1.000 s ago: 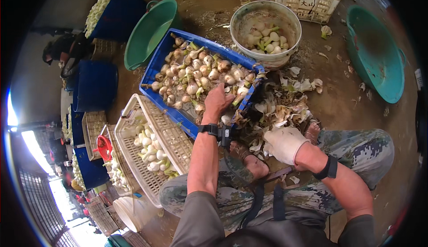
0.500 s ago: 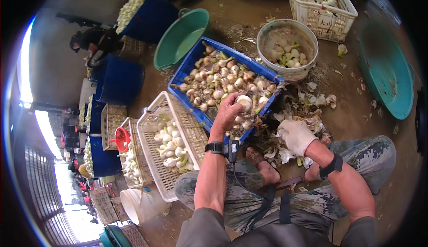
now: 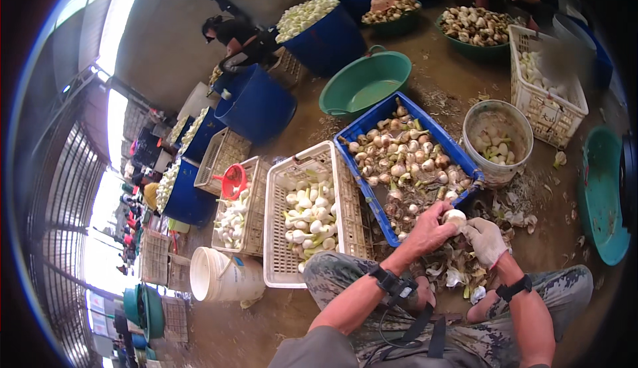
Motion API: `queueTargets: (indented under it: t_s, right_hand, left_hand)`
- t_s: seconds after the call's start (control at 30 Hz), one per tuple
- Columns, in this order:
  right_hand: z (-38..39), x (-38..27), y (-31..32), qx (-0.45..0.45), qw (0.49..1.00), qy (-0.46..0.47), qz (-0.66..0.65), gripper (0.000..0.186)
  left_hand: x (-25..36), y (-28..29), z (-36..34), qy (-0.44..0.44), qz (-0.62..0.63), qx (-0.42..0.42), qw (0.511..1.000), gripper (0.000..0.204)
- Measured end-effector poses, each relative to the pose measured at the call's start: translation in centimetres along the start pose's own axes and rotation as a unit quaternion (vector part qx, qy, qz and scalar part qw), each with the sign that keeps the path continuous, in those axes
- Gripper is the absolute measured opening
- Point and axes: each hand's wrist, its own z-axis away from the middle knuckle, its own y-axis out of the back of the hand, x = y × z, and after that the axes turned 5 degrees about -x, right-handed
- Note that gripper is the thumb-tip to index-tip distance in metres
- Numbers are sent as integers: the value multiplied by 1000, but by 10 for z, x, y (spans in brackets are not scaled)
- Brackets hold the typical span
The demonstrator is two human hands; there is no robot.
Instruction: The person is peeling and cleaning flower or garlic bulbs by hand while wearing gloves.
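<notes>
Garlic bulb [image 3: 454, 218]: lifted from blue crate [image 3: 372, 119] since earlier frame, now gripped by bare left hand [image 3: 428, 232] and gloved right hand [image 3: 485, 240]. White crate [image 3: 278, 235] of peeled bulbs adjacent left; peel heap [image 3: 458, 271] beneath.

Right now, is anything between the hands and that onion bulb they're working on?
Nothing visible. The left hand grips the bulb directly, and the gloved right hand touches it from the other side, just at the near corner of the blue crate. Peelings lie below them.
</notes>
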Motion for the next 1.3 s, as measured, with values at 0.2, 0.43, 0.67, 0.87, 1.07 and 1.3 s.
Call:
queueTargets:
  t_s: [0.2,0.43,0.67,0.87,1.07,1.3]
  right_hand:
    - [-5,-5,-3,19,997,-39,-56,18]
    - [-12,3,4,7,990,-51,-130,18]
    - [-12,8,10,-5,996,-32,-87,16]
    - [-13,21,1,30,999,2,-40,12]
    - [-23,50,9,124,983,57,123,8]
    - [-69,92,29,80,992,92,-18,9]
  left_hand:
    - [-20,-12,2,-17,15,48,999,32]
    - [-22,-16,1,-12,116,35,993,33]
    - [-35,-21,-3,-28,42,45,998,32]
    - [-35,-26,2,-80,-54,95,991,42]
    - [-43,-40,-5,-167,-33,137,976,36]
    - [-38,-35,-5,-179,56,170,967,38]
